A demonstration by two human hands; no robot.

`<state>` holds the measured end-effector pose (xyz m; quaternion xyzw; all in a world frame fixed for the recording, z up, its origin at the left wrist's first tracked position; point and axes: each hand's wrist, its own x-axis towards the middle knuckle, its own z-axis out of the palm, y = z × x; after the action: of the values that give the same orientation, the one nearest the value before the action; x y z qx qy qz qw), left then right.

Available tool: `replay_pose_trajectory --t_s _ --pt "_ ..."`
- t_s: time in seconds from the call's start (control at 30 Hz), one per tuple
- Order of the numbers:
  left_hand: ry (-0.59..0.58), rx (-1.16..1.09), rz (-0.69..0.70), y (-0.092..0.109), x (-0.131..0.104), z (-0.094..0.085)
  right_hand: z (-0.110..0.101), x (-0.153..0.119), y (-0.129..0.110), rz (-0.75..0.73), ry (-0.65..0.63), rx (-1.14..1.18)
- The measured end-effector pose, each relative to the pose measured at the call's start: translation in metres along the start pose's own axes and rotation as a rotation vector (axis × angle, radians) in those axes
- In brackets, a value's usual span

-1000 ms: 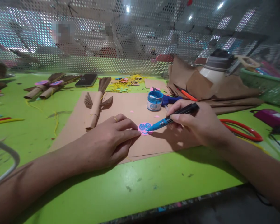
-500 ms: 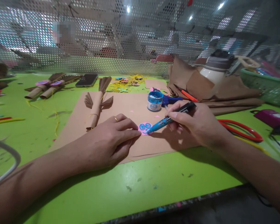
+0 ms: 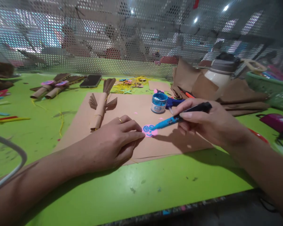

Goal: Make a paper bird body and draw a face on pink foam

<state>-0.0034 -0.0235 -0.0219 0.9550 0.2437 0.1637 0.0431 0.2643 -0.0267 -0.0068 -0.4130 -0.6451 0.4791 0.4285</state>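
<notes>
A small pink paper disc [image 3: 152, 133] carries a face drawn in blue, with two spiral eyes and a mouth. It lies on a brown paper sheet [image 3: 132, 150]. My left hand [image 3: 119, 139] pinches its fingertips together at the disc's left edge, holding it down. Between thumb and fingers, my right hand [image 3: 200, 121] grips a blue and black marker [image 3: 174, 118]. The marker's tip is at the upper right of the disc, by the right eye; whether it touches is unclear. An open jar of blue paint [image 3: 158, 103] stands just behind.
A rolled brown paper figure [image 3: 100, 113] lies left on the sheet; two more [image 3: 54, 89] lie beyond. A phone [image 3: 91, 81], yellow shreds [image 3: 132, 84], blue-handled scissors [image 3: 174, 102], a white bottle [image 3: 219, 73] and a green basket [image 3: 269, 88] stand along the back.
My right hand has shifted up and right, lifting the marker's tip from the mouth area toward the right eye. My left hand keeps its hold on the disc; the view has shifted slightly.
</notes>
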Motion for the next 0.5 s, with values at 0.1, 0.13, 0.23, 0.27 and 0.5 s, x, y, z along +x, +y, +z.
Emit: replay_pose_trajectory --t_s 0.1,0.13,0.23,0.27,0.5 --pt "-0.005 0.002 -0.007 0.001 0.0 0.0 -0.004 0.0 -0.006 0.01 0.032 0.062" --pt "-0.003 0.004 -0.004 0.001 0.0 0.0 -0.005 0.0 -0.006 0.009 0.05 0.073" --pt "-0.004 0.008 -0.002 0.0 0.0 0.0 -0.004 0.001 -0.005 0.005 0.094 0.082" --pt "-0.007 0.009 -0.002 0.0 0.0 0.0 -0.002 0.001 -0.004 -0.002 0.1 0.076" --pt "-0.027 0.021 -0.02 0.001 0.0 -0.001 0.007 0.0 0.003 0.023 0.104 -0.165"
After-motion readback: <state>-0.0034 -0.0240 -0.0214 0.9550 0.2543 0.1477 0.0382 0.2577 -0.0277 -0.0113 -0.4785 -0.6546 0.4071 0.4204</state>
